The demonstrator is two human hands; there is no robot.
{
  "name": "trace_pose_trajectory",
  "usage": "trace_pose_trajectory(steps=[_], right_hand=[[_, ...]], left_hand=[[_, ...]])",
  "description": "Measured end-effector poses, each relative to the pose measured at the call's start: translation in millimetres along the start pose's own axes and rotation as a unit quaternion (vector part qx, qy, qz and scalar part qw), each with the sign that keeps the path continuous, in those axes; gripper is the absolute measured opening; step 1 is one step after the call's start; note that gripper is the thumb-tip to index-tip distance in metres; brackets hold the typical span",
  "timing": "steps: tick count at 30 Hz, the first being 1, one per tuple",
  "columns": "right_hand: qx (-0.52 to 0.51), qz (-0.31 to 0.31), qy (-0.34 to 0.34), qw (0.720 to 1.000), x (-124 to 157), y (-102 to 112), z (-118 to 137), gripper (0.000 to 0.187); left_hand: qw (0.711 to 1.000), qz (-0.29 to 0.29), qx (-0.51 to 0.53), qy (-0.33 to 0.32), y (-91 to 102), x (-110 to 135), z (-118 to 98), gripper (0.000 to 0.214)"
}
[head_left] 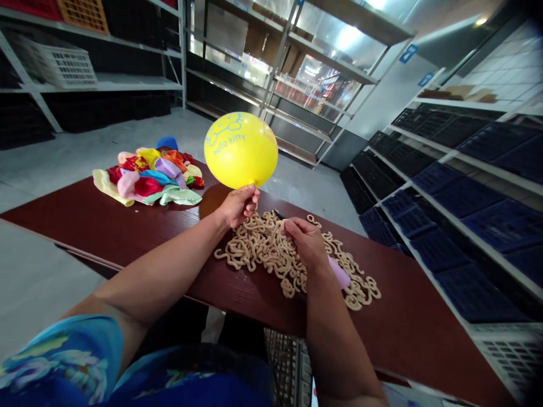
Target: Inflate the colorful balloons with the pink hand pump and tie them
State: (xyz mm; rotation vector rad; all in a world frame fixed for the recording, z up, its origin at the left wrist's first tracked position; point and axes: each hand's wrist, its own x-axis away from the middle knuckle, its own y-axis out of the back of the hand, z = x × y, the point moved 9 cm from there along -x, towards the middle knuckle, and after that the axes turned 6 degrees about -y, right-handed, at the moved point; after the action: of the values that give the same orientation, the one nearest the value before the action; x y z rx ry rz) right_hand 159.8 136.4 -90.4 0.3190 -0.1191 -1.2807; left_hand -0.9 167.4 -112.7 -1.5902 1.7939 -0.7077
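Observation:
A blown-up yellow balloon (241, 150) with "hello kitty" print stands upright above the table. Its knotted or pinched neck is between the thumb and fingers of my left hand (242, 206), which is closed. My right hand (304, 237) is closed too, in a pinch over a heap of beige curly pieces (258, 244). One pale beige curly piece (280, 225) sticks out from its fingertips. Partly behind my right wrist, a lavender piece (338, 272), smooth and pointed, lies on the heap. What the curly pieces are made of I cannot tell.
Colourful limp cloth-like pieces (156, 178) are piled on the left of the dark red table (178, 234), a blue round object (167, 142) behind them. Metal shelves (271, 107) stand at the back. Dark crates (462, 254) line the right, and a white basket (63, 65) is on the left shelf.

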Motion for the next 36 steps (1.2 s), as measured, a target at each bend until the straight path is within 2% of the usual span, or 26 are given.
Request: trace_pose_trajectory(steps=[5, 10, 13, 16, 19, 21, 23, 26, 30, 36], right_hand=[[-0.178, 0.007, -0.008, 0.984, -1.0, -1.9, -1.6, 0.023], [-0.206, -0.017, 0.041, 0.977, 2.0, 4.0, 10.4, 0.022], [-0.120, -0.050, 0.099, 0.987, 8.6, 14.0, 24.9, 0.034], [-0.022, -0.051, 0.154, 0.987, 15.3, 13.5, 38.5, 0.047], [0.032, -0.065, 0.217, 0.974, 21.4, 9.7, 50.1, 0.029], [0.119, -0.090, 0.237, 0.960, 23.0, 5.0, 53.3, 0.017], [0.221, -0.107, 0.245, 0.938, 22.7, -1.4, 53.0, 0.013], [0.314, -0.118, 0.267, 0.904, 23.2, -7.9, 51.4, 0.013], [0.376, -0.120, 0.294, 0.870, 24.6, -13.0, 49.0, 0.013], [0.378, -0.130, 0.347, 0.848, 29.6, -15.1, 55.0, 0.021]], left_hand=[[0.996, 0.017, -0.086, 0.028, -13.0, 10.2, 12.2, 0.018], [0.991, 0.049, -0.113, 0.055, -24.9, 17.0, 30.8, 0.019], [0.991, 0.063, -0.090, 0.075, -28.2, 18.3, 38.9, 0.020], [0.990, 0.071, -0.069, 0.101, -29.5, 19.1, 44.5, 0.022], [0.990, 0.057, -0.077, 0.100, -25.2, 17.3, 45.1, 0.023], [0.992, 0.026, -0.100, 0.078, -18.1, 14.7, 41.7, 0.022], [0.990, 0.001, -0.130, 0.062, -12.8, 13.5, 38.5, 0.022], [0.985, 0.006, -0.161, 0.067, -14.2, 15.8, 38.2, 0.022], [0.981, 0.038, -0.161, 0.103, -22.5, 22.9, 43.0, 0.026], [0.977, 0.072, -0.128, 0.152, -24.7, 25.8, 53.7, 0.023]])
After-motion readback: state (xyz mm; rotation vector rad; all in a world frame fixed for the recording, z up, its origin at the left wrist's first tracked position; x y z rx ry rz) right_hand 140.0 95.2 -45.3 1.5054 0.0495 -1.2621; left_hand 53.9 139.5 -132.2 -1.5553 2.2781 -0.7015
